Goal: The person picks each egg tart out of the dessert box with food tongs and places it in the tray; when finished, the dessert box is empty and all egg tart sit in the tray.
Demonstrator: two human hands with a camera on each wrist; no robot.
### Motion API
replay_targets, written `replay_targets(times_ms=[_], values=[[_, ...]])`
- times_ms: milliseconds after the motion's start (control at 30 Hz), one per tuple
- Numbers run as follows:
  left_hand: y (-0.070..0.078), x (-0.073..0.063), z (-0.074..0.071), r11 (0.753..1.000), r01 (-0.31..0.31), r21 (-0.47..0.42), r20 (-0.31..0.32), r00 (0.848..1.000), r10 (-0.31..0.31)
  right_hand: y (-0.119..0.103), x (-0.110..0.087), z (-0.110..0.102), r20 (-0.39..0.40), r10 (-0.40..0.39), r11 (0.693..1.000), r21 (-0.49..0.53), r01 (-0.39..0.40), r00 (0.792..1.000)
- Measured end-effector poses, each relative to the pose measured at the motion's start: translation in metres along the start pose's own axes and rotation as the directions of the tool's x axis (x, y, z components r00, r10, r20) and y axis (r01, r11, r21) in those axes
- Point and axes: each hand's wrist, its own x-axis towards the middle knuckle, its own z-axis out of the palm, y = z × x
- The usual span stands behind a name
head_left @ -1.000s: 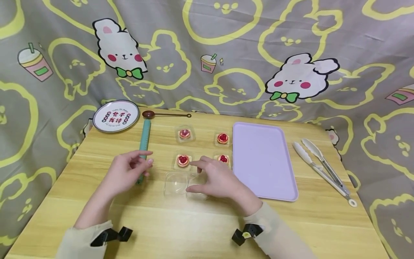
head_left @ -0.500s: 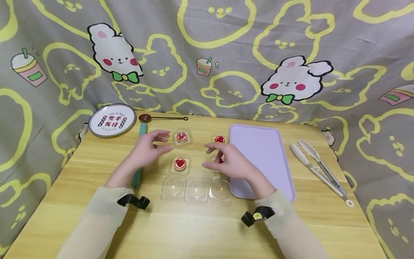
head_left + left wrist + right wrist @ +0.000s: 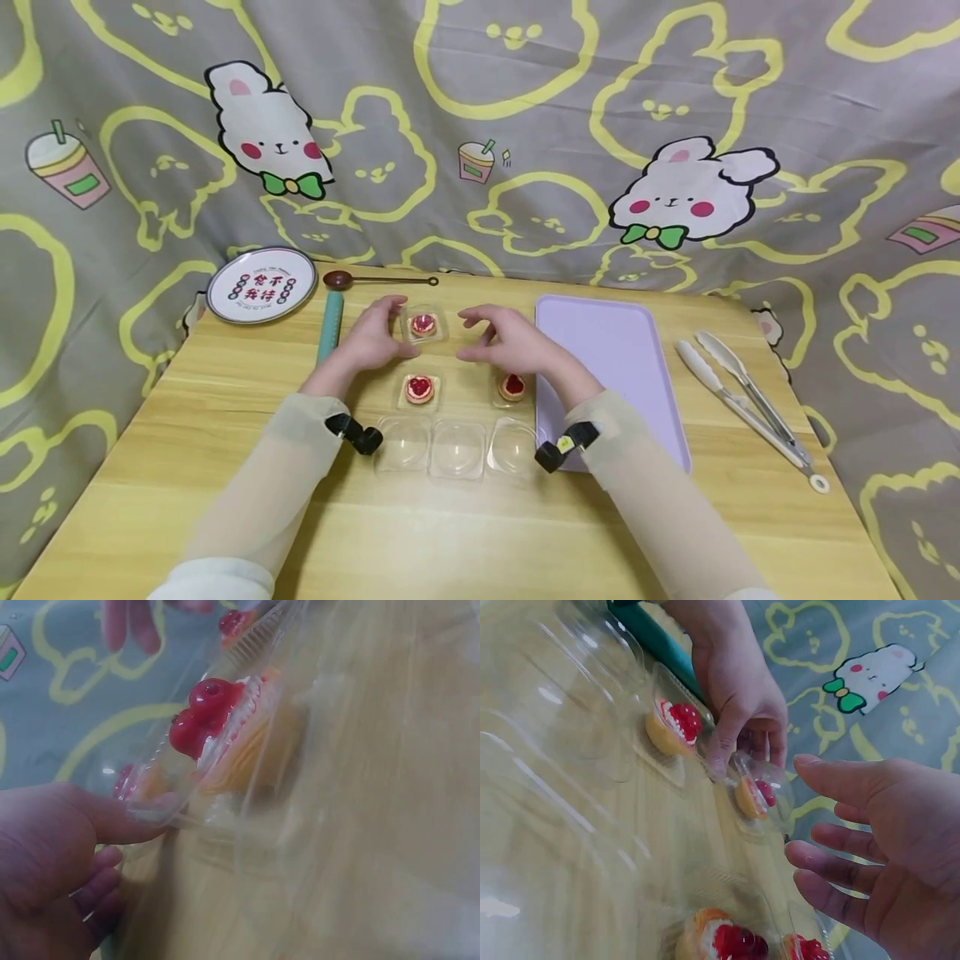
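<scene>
Around the left side of a clear plastic box holding a small fruit tart (image 3: 423,324), my left hand (image 3: 371,335) curves with thumb and fingers apart. Its thumb lies by the box's near corner; firm contact cannot be made out. My right hand (image 3: 513,339) hovers right of that box with fingers spread, holding nothing. It hides the back-right tart (image 3: 808,949) in the head view. In front are a heart-topped tart (image 3: 419,388) and another red-topped tart (image 3: 513,387), each on a clear base. A row of clear plastic lids (image 3: 457,450) lies nearest me.
A lilac tray (image 3: 611,350) lies to the right, with metal tongs (image 3: 750,408) beyond it. At the back left are a printed plate (image 3: 262,285) and a brown spoon (image 3: 338,280). A teal stick-shaped thing (image 3: 329,325) lies by my left hand. A patterned curtain (image 3: 480,125) borders the table.
My right hand has left the rightmost lid in the row and moved back past the right-hand tarts, then left. My left hand has moved forward and right to the back-left box.
</scene>
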Motion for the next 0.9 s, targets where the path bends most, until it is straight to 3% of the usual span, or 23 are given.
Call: replay_targets(times_ms=[267, 467, 700, 900], values=[[-0.007, 0.004, 0.007, 0.999, 0.004, -0.041, 0.002, 1.0, -0.004, 0.007, 0.034, 0.009, 0.044, 0.085, 0.996, 0.026, -0.087, 0.995], [-0.013, 0.004, 0.006, 0.997, -0.002, -0.075, 0.023, 1.0, 0.004, 0.015, 0.053, 0.011, 0.057, 0.089, 0.996, -0.022, -0.088, 0.994], [-0.015, 0.007, 0.006, 0.99, -0.024, -0.142, 0.072, 0.997, 0.034, 0.018, 0.067, 0.015, 0.099, 0.108, 0.994, -0.005, -0.108, 0.989], [-0.012, 0.008, 0.003, 0.99, -0.019, -0.137, 0.097, 0.995, 0.032, 0.016, 0.077, 0.018, 0.103, 0.105, 0.994, -0.048, -0.1, 0.989]])
